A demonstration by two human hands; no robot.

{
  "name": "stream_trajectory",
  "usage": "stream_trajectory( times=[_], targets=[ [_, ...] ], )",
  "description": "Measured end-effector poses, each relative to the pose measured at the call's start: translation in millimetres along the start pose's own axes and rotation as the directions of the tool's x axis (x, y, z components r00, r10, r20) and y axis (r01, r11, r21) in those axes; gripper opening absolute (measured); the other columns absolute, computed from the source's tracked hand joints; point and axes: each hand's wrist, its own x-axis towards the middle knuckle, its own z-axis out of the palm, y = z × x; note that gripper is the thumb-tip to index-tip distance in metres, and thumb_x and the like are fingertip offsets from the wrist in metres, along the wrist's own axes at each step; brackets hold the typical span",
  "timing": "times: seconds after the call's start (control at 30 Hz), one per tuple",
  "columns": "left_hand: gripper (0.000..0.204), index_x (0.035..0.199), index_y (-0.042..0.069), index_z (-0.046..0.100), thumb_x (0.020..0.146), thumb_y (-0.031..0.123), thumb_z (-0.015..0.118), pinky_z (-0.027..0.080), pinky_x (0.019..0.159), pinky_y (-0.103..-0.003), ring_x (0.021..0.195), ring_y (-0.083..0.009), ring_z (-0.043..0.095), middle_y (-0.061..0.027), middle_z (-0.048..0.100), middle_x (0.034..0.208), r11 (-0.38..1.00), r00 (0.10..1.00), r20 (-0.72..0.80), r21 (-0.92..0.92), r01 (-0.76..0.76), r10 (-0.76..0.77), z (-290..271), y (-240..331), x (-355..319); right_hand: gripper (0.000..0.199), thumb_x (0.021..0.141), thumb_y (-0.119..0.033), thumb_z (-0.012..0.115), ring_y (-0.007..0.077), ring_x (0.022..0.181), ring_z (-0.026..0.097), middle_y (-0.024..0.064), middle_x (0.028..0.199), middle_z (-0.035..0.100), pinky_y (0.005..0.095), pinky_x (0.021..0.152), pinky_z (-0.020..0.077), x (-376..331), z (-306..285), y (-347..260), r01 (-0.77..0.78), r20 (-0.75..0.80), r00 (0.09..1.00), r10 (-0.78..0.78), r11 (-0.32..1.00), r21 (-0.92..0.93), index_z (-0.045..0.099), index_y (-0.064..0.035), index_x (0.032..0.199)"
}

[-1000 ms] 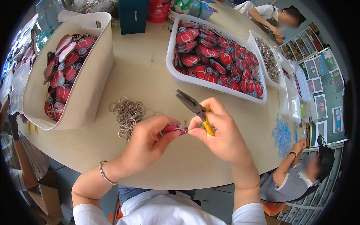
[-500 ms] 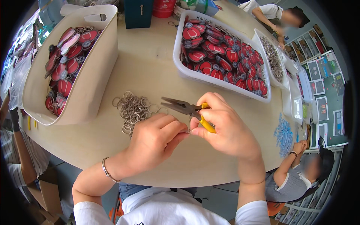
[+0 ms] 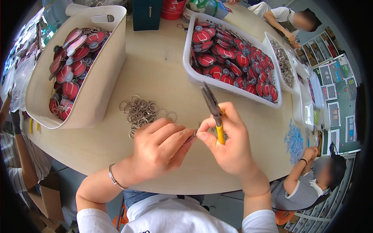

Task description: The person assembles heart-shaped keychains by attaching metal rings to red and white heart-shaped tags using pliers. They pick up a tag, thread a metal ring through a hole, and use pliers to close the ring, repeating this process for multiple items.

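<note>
- The left hand [image 3: 161, 145] pinches a small reddish charm [image 3: 189, 138] between thumb and fingers, which mostly hide it.
- The right hand [image 3: 227, 141] grasps yellow-handled needle-nose pliers [image 3: 215, 114], tips pointing away from the person; its thumb and forefinger meet the charm's end, just beside the left fingertips.
- Judging by this, the step in hand is finger work at the charm's small fitting; the next move seems to call for a steady left pinch and fine right fingertip control, with the pliers tucked clear.
- Just beyond the left hand, a heap of split rings [image 3: 140, 112] lies on the table [image 3: 194, 171]. Farther out, a cream bin [image 3: 110, 70] of red charms stands to the left and a white basket [image 3: 233, 100] of them to the right.
- Writing: the shirt [image 3: 175, 213] below the hands bears partial dark lettering; the red bucket [image 3: 173, 9] far beyond them has pale print too small to read.
</note>
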Motion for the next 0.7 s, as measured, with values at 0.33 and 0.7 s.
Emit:
stream_trajectory(
  times=[0.33,0.7],
  targets=[
    [0.023,0.084,0.000,0.065,0.063,-0.003,0.074,0.043,0.045,-0.031,0.056,-0.0210,0.053,-0.0068,0.060,0.070,0.997,0.990,0.115,-0.019,0.079,-0.076,-8.6,0.1,3.1,0.019,0.073,-0.002,0.073,0.0300,0.085,0.047,0.0136,0.098,0.047,0.0406,0.073,0.0390,-7.0,16.6,-2.8,0.234,-0.135,0.937,-0.322,0.866,-0.442,0.058,0.0016,0.084],
    [0.019,0.082,0.000,0.066,0.065,-0.007,0.071,0.043,0.050,-0.032,0.058,-0.0234,0.054,-0.0092,0.064,0.072,0.992,0.992,0.015,0.022,0.125,-0.126,-21.7,-5.9,14.3,0.012,0.077,0.001,0.071,0.0221,0.079,0.053,0.0105,0.098,0.048,0.0331,0.068,0.0437,11.5,34.1,-4.3,0.223,-0.274,0.911,-0.309,0.926,-0.304,0.063,-0.0020,0.086]
  ],
)
